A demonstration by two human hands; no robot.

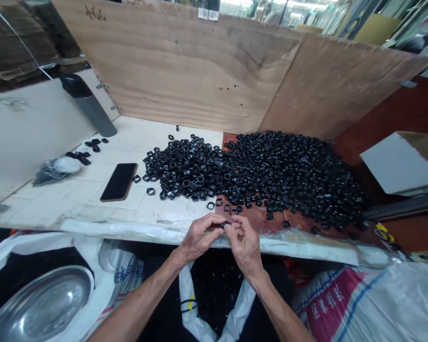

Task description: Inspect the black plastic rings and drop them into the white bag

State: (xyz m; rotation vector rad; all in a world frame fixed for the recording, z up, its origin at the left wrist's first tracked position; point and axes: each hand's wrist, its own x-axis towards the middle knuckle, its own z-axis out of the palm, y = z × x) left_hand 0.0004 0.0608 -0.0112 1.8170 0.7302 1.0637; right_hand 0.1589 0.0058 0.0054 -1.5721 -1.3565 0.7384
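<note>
My left hand (202, 236) and my right hand (243, 241) meet at the table's front edge, both pinching a small black part (225, 225) between the fingertips. Most of that part is hidden by the fingers. Just beyond them lies a heap of black rings (185, 166), with a few loose ones near its edge. To its right spreads a larger, denser pile of small black parts (292, 175). Below my hands hangs an open white bag (196, 318) with dark contents.
A phone (119, 182) lies on the left, near a plastic bag (57, 170) and a dark bottle (89, 105). Wooden boards (192, 66) wall the back. A white box (401, 164) sits at the right; a metal bowl (46, 304) is lower left.
</note>
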